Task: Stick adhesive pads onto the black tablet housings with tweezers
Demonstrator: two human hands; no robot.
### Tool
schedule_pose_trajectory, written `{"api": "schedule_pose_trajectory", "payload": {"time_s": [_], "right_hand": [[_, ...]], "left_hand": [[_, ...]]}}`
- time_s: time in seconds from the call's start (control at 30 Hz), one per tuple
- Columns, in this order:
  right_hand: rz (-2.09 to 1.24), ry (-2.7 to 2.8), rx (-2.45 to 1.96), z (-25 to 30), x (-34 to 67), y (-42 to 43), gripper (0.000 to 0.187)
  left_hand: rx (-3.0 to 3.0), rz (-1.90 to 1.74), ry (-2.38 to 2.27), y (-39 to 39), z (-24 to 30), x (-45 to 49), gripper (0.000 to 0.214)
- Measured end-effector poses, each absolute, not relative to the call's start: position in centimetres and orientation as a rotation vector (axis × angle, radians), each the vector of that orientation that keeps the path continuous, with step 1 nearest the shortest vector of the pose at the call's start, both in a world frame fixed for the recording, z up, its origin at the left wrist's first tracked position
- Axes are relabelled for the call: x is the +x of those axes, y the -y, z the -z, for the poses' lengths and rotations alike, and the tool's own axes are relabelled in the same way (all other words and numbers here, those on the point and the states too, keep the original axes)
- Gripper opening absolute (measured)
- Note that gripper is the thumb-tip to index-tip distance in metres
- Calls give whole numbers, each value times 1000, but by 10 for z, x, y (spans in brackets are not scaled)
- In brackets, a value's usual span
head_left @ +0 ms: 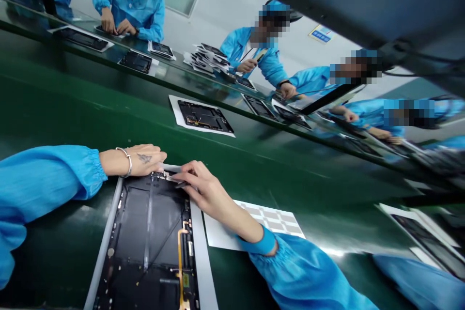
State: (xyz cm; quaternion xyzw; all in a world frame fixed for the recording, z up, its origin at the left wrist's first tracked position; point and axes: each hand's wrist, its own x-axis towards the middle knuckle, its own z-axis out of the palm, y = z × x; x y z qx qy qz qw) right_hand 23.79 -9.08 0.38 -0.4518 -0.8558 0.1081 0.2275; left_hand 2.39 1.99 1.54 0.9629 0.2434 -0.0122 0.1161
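While my left hand [140, 160] and right hand [207, 193] sit close together, not touching, count: 1 black tablet housing [148, 232], 1 gold flex cable [180, 256], 1 sheet of grey pads [269, 218]. Housing lies open in a pale frame [107, 237] on the green belt [109, 116], right fingertips [185, 169] on its top end, left hand at that edge; grip unclear.

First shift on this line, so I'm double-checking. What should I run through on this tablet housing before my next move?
Housing flat on the green conveyor belt: ok.
Left hand and right hand both at its top end: ok.
Small connector at the top end seated: cannot tell.
Gold flex cable seated along its side: cannot tell.
Sheet of grey pads within reach beside it: ok.
Metal bracelet on the left wrist kept away from the electronics: not ok, it sits close.
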Motion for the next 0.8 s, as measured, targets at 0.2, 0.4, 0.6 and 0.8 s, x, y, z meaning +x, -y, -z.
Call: {"api": "schedule_pose_trajectory", "payload": {"time_s": [0.2, 0.4, 0.6, 0.8], "right_hand": [[-220, 2112, -1381, -6, 302, 138, 27], [-181, 2231, -1462, 17, 338, 183, 32], [-90, 2150, -1459, 37, 326, 173, 32], [-94, 2080, -1432, 48, 322, 157, 33]], "left_hand": [[2793, -277, -923, -44, -9, -10, 10], [2600, -768, -1575, -160, -43, -70, 41], [2777, -820, -1682, -213, -65, -116, 40], [3156, -615, -1666, -207, -70, -106, 19]]}}
